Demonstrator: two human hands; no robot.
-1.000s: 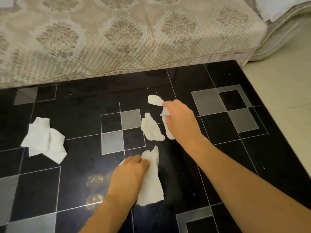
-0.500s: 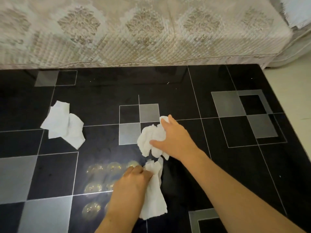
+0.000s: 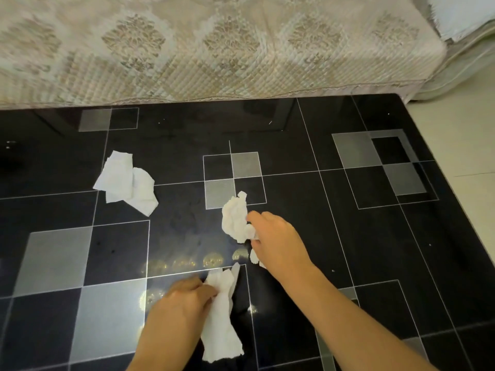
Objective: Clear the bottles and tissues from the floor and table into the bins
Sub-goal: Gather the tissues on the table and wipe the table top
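Three lots of white tissue on the black glass counter (image 3: 348,236), listed from my body outward, each placed against the grey-and-black square motif (image 3: 234,180) at the counter's middle.

1. Long tissue (image 3: 221,325): nearest me, below the motif. My left hand (image 3: 178,311) pinches its upper end, fingers (image 3: 206,290) curled onto the paper; the rest trails flat on the glass toward me.

2. Crumpled tissue (image 3: 235,218): touching the motif's lower right corner. My right hand (image 3: 278,242) grips its lower edge, fingers bent around it; small white scraps show under the palm.

3. Loose tissue pair (image 3: 126,183): well left of the motif, lying apart from both hands, untouched.

4. Beyond the motif, past the counter's far edge: sofa (image 3: 214,49) under a quilted beige patterned cover.
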